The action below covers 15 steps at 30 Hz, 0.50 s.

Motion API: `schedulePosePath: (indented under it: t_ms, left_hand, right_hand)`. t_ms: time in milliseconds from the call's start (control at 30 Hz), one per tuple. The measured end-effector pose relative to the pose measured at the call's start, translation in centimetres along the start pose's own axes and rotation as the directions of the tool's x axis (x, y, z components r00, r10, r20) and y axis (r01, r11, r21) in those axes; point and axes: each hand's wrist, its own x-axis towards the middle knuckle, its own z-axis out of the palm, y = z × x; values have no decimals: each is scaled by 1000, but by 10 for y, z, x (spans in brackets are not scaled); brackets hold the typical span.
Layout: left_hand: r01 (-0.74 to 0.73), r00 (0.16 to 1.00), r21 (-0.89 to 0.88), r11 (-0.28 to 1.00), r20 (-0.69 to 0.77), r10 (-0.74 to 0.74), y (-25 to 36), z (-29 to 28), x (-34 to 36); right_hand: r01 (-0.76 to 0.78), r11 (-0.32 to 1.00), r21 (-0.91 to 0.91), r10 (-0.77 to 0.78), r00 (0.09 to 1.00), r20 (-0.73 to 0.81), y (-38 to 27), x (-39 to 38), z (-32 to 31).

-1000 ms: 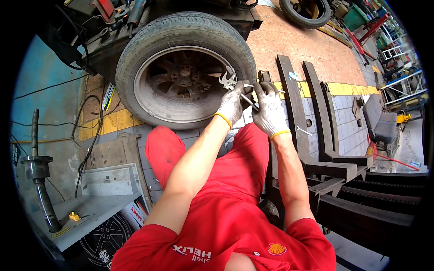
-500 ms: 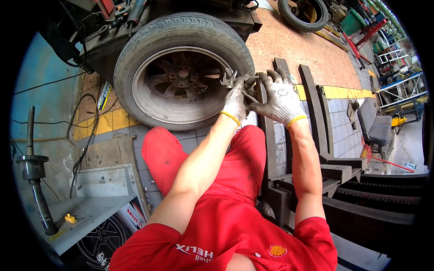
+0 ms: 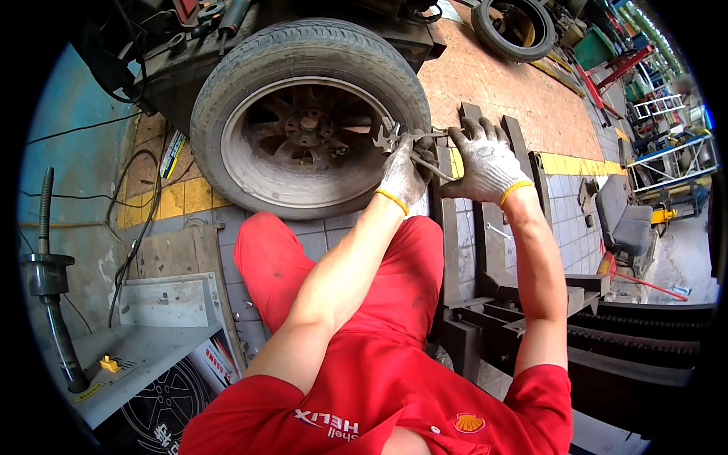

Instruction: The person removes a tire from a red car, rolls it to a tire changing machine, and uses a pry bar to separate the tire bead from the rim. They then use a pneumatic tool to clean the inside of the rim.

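Note:
A dirty wheel [image 3: 254, 182] with a tyre stands in front of my knees, its hollow inner side facing me. By the right side of the rim, my left hand [image 3: 403, 173], in a soiled white knit glove, is closed around metal wheel-weight pliers [image 3: 388, 138]. The jaw end points left over the rim, and the two handles spread apart toward the right. At the handle ends is my gloved right hand [image 3: 485, 161], its fingers stretched apart; whether the fingertips touch the handles is hard to tell.
Dark steel beams [image 3: 523, 163] run along my right, with a small wrench [image 3: 498, 230] between them. Another tyre [image 3: 516, 30] lies at the far right. A grey machine tray [image 3: 144, 345] and a threaded shaft [image 3: 47, 277] stand on the left. Cables [image 3: 155, 182] hang beside the wall.
My right hand has moved to the right, away from my left hand. The pliers' handles show more plainly between the hands. My left hand keeps its hold near the rim.

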Motion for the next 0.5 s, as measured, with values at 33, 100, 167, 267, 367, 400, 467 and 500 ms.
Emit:
schedulePosePath:
  t_ms: [33, 100, 167, 267, 367, 400, 467, 500]
  left_hand:
    - [-8, 1000, 14, 1000, -3, 8, -1, 5, -3]
    - [-6, 1000, 36, 999, -4, 6, 1, 7, -3]
    - [-6, 999, 2, 1000, -46, 6, 2, 8, -4]
    - [7, 999, -71, 997, -45, -10, -2, 9, 7]
    - [-9, 997, -110, 994, -75, 1, -7, 20, 9]
    - [-17, 996, -116, 993, -93, 6, -9, 26, 6]
    - [-21, 998, -167, 986, -55, 12, -16, 13, 28]
    - [-41, 997, -197, 980, -73, 27, -18, 16, 29]
  right_hand:
    - [-1, 1000, -27, 1, 1000, 1, 2, 1, -2]
    - [1, 1000, -15, 0, 998, 64, 3, 7, -7]
    - [-23, 1000, 10, 20, 967, 253, -4, 18, -29]
    - [-58, 996, 64, 34, 946, 323, 2, 27, -39]
    - [12, 999, 39, -23, 959, 283, 6, 27, -37]
    - [34, 999, 24, -40, 959, 282, 7, 28, -36]
    - [51, 999, 0, -49, 954, 296, 6, 28, -34]
    - [60, 998, -10, -54, 952, 303, 5, 29, -33]
